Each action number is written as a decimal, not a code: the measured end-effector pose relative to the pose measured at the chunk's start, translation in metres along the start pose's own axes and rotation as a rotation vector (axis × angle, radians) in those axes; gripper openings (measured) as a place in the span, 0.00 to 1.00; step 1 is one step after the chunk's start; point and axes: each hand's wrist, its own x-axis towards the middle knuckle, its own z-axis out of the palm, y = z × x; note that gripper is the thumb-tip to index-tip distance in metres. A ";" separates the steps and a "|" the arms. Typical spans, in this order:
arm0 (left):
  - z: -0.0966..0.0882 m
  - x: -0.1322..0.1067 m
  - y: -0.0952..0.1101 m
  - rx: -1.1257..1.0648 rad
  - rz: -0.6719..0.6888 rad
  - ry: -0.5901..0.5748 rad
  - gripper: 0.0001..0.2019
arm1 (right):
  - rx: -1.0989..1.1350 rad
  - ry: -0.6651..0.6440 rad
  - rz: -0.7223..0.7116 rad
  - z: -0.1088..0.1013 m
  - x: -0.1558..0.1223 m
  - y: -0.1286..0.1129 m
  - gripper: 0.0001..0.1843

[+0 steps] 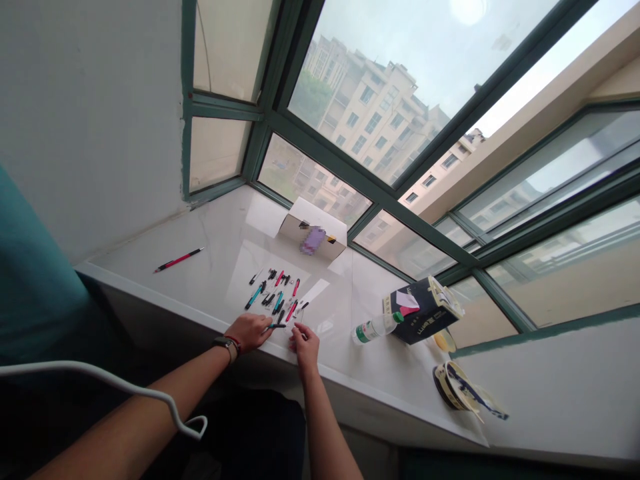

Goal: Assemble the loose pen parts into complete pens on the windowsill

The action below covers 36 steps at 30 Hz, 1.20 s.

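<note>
The left forearm reaches in from the near left, its wrist wearing a dark band [223, 341], and the left hand [249, 331] is turned palm down over the near edge of the tabletop [210, 293]. Its fingers grip a slim dark pen piece [277, 326] that points right. The right forearm rises more steeply from the near side; the right hand [306, 345] is just right of the left hand, fingers bent inward, and I cannot tell whether they grasp anything small.

Just beyond both hands lie scattered pen parts [279, 302] in black, teal and pink. A pink-and-black pen [179, 260] rests well apart at the far left.

The tabletop is white and glossy, running beneath green-framed windows [340, 170] that look out on pale apartment buildings [385, 113]. A white box [290, 228] stands at its far side. To the right, a green-capped bottle [375, 329] lies tilted beside a dark printed box [425, 313].
</note>
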 end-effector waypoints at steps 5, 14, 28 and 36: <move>-0.004 0.000 0.003 0.015 0.001 -0.015 0.13 | -0.309 0.026 -0.091 -0.030 0.026 -0.016 0.24; -0.004 0.001 0.002 0.027 -0.009 -0.034 0.12 | -0.841 0.013 -0.205 -0.047 0.096 -0.046 0.14; -0.003 0.002 0.002 -0.011 -0.032 -0.081 0.12 | -0.756 -0.233 -0.215 -0.038 0.136 -0.042 0.13; -0.004 0.002 0.002 0.003 -0.034 -0.091 0.12 | -0.780 -0.274 -0.237 -0.033 0.136 -0.046 0.12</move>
